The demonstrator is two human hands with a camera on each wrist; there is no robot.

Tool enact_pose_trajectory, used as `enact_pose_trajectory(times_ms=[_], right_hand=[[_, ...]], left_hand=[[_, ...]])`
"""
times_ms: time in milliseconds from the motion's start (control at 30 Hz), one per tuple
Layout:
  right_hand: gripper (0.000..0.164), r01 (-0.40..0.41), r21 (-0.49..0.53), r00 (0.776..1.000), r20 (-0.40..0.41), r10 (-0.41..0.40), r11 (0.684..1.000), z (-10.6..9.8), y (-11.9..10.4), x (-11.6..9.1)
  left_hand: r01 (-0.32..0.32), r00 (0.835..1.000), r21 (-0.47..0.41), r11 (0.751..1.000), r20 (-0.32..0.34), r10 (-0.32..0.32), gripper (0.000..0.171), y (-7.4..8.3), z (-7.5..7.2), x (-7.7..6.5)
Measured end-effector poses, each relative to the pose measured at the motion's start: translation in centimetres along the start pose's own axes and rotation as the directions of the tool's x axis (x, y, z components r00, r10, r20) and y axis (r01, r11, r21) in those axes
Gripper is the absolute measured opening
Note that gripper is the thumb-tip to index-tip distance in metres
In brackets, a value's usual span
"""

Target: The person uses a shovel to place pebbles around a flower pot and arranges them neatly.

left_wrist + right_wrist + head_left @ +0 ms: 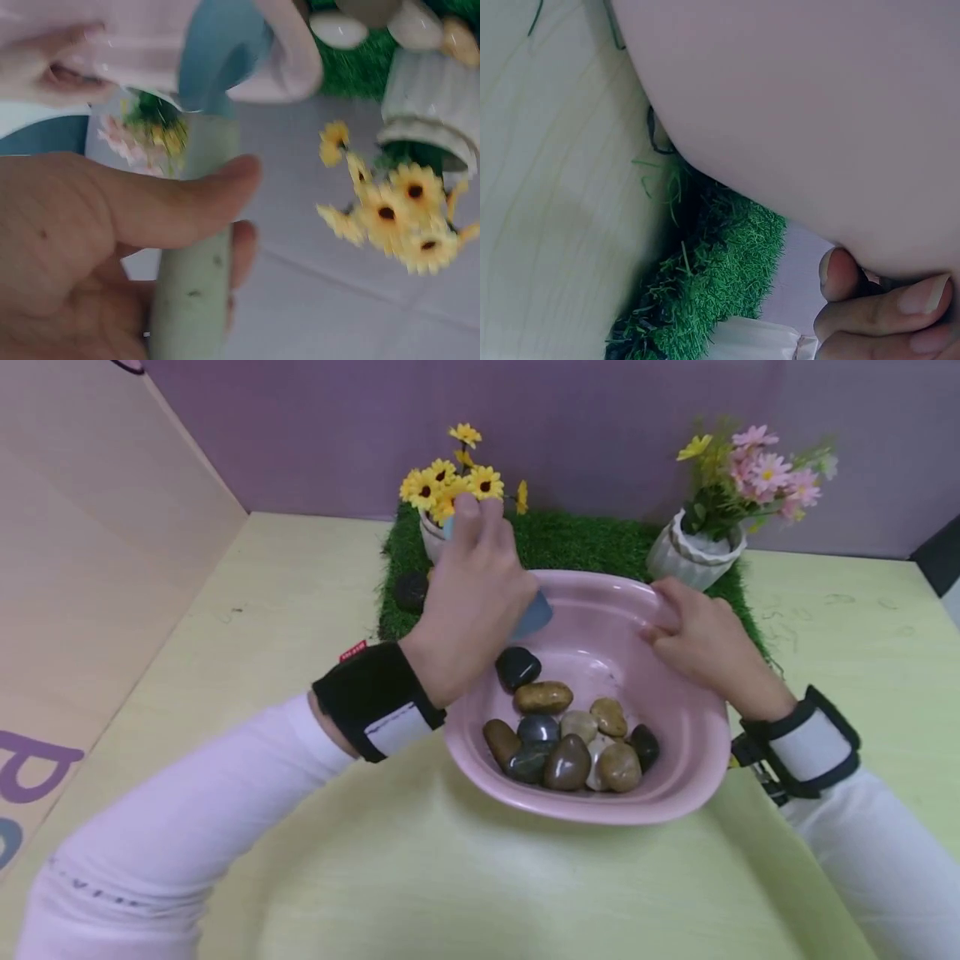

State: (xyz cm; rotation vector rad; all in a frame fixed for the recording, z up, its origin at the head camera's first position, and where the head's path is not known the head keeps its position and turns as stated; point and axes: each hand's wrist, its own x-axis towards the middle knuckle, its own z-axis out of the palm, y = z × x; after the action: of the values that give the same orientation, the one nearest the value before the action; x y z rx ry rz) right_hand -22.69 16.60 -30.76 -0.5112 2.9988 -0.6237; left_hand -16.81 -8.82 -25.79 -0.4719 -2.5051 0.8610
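My left hand (pixel 476 589) grips the pale green handle of a small trowel (pixel 191 292) with a blue scoop. The scoop (pixel 534 617) is over the far left side of a pink basin (pixel 585 810). My right hand (pixel 708 647) holds the basin's far right rim, its fingers (pixel 877 311) curled under the edge. The basin leans toward me. Several smooth stones (pixel 567 764), black, brown, grey and tan, lie gathered along its near side. From the head view, my left hand hides most of the trowel's handle.
Behind the basin lies a green grass mat (pixel 585 539). A white pot with yellow flowers (pixel 442 485) stands at its left, another pot (pixel 693 556) with pink flowers at its right. A dark stone (pixel 411 591) rests on the mat's left side. A purple wall (pixel 600 443) closes the back.
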Motion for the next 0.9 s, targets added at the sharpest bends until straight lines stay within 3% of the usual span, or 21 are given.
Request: enact_pose_trajectory(times_ms=[233,500,900], right_hand=[[0.051,0.0,0.006,1.0,0.001,0.0,1.0,0.1,0.0,0.1],[0.051,0.002,0.013,1.0,0.002,-0.002,1.0,-0.1,0.0,0.1],[0.052,0.0,0.019,1.0,0.006,0.0,1.0,0.0,0.1,0.0]], left_hand=[[-0.066,0.991,0.0,0.998,0.117,0.065,0.029,-0.1,0.4,0.0],[-0.104,0.964,-0.107,0.989,0.233,0.127,0.019,-1.4,1.2,0.8],[-0.137,0.946,-0.139,0.981,0.274,0.171,0.017,-1.8,1.3,1.1]])
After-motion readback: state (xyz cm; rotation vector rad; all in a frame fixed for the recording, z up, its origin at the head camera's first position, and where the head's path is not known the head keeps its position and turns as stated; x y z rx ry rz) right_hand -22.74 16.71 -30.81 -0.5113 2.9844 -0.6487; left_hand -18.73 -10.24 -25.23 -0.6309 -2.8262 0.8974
